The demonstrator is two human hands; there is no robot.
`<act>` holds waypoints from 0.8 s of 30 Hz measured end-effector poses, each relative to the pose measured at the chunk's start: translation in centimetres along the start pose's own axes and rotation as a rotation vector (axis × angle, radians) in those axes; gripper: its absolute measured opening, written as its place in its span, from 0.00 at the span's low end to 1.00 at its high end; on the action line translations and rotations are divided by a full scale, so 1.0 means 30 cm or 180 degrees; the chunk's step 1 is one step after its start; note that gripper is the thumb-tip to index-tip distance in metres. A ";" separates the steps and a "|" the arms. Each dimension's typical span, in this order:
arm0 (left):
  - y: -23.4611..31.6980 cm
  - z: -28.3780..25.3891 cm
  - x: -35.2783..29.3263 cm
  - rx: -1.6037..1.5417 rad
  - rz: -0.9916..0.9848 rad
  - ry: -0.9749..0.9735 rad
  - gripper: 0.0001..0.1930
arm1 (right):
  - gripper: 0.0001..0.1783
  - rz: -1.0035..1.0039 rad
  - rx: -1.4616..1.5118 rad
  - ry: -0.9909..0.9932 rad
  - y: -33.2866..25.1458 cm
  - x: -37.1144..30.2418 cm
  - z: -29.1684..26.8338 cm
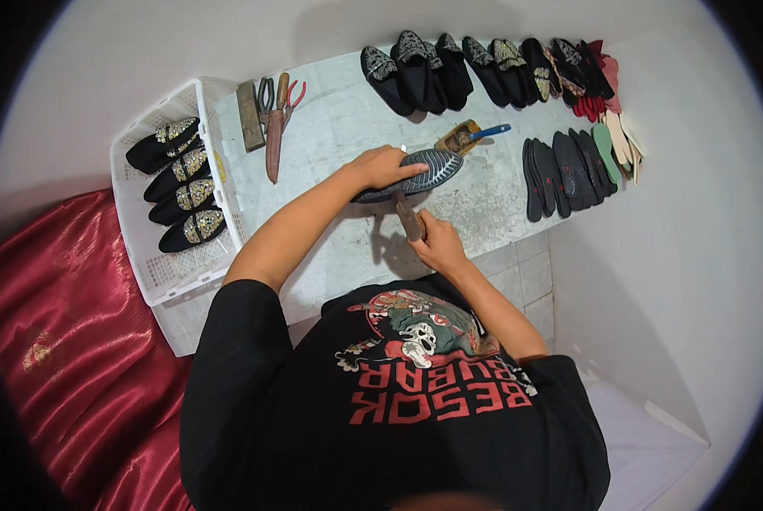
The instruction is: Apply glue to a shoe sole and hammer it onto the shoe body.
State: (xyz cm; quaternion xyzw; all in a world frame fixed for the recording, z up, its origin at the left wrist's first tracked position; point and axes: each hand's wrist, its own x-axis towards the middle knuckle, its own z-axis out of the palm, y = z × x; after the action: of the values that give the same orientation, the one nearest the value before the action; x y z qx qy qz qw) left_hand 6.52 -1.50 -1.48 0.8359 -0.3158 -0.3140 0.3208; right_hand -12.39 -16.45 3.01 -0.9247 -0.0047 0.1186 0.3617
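Note:
My left hand [383,168] grips a black shoe whose dark ribbed sole [437,170] is turned up, the thumb lying across the sole. Below it my right hand [441,244] is closed round a brown tool that looks like a hammer [409,220]. The tool's far end meets the near edge of the shoe, and its exact shape there is hard to make out. Just beyond the shoe lies a small yellowish container [458,137] with a blue-handled brush [490,132] resting on it.
Black decorated shoe uppers [414,77] line the table's [330,111] far edge. Several black soles [569,175] lie at right. At left are a grey block [249,117], a long brown tool [275,140], red-handled pliers [294,95] and a white basket [149,270] of jewelled shoes.

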 end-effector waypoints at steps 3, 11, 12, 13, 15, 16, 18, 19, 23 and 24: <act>0.017 -0.019 0.008 -0.0017 0.0021 -0.0056 0.42 | 0.17 -0.0181 0.0000 0.0086 0.007 0.001 0.005; 0.021 -0.034 -0.002 -0.0061 0.0068 -0.0146 0.42 | 0.16 -0.0249 0.0132 0.0330 -0.013 -0.008 0.001; 0.035 -0.046 -0.008 -0.0066 0.0065 -0.0165 0.42 | 0.16 -0.0072 -0.0011 0.0332 -0.018 0.000 -0.005; 0.043 -0.051 -0.011 -0.0071 0.0064 -0.0186 0.41 | 0.17 0.0108 -0.0153 0.0336 -0.020 0.005 -0.008; 0.024 -0.037 -0.011 0.0008 0.0073 -0.0132 0.39 | 0.17 0.0165 -0.0078 0.0248 -0.018 0.016 -0.009; 0.014 -0.035 -0.007 0.0093 0.0076 -0.0075 0.37 | 0.17 0.0215 0.0001 0.0160 -0.015 0.023 -0.010; 0.014 -0.029 0.000 -0.0018 0.0180 -0.0060 0.37 | 0.17 0.0096 0.0091 0.0314 -0.008 0.007 -0.011; 0.019 -0.028 -0.002 -0.0129 0.0282 -0.0051 0.38 | 0.17 -0.0019 0.0185 0.0466 -0.004 -0.002 -0.009; -0.007 -0.021 0.010 -0.0091 -0.0004 -0.0183 0.38 | 0.15 0.0086 -0.0065 0.0371 0.026 0.014 -0.002; 0.006 -0.024 0.001 -0.0027 0.0024 -0.0130 0.38 | 0.15 0.0004 0.0003 0.0436 0.021 0.004 -0.008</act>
State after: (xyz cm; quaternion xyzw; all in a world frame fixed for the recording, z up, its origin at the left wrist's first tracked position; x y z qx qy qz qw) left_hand 7.00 -1.41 -0.93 0.8268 -0.3241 -0.3312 0.3190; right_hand -12.28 -17.07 2.74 -0.9305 0.0206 0.0552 0.3615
